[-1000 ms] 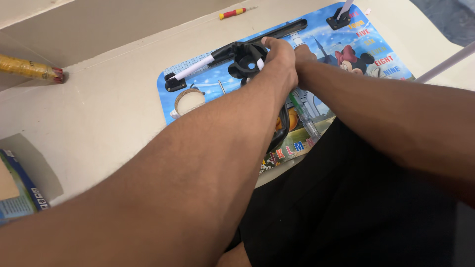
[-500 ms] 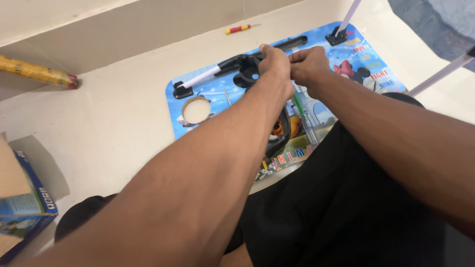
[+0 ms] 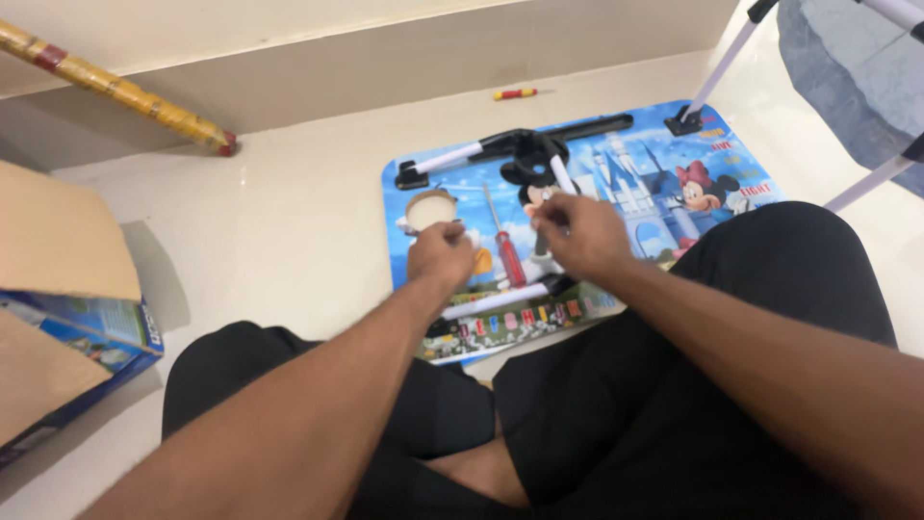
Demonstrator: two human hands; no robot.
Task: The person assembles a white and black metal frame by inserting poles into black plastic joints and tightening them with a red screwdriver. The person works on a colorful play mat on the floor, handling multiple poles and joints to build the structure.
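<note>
A blue cartoon-printed tabletop (image 3: 664, 193) lies face up on the floor in front of my crossed legs. A black-and-white folding leg (image 3: 481, 149) lies along its far edge, and another white bar (image 3: 500, 300) runs along its near edge. My left hand (image 3: 441, 252) is curled into a fist just below the round cup hole (image 3: 430, 208); anything inside the fist is hidden. My right hand (image 3: 577, 233) pinches the near end of a short white leg tube (image 3: 560, 175) that comes from the black hinge (image 3: 529, 154). A red-handled screwdriver (image 3: 506, 256) lies on the top between my hands.
A small red-and-yellow screwdriver (image 3: 515, 93) lies on the floor by the wall. An open cardboard box (image 3: 67, 318) sits at the left, and a yellow wrapped stick (image 3: 125, 91) leans at the far left. White frame legs with grey fabric (image 3: 847, 58) stand at the top right.
Both hands have drawn back from the black hinge at the far leg toward my body. They are now apart, with the red screwdriver showing between them. The view has tilted down.
</note>
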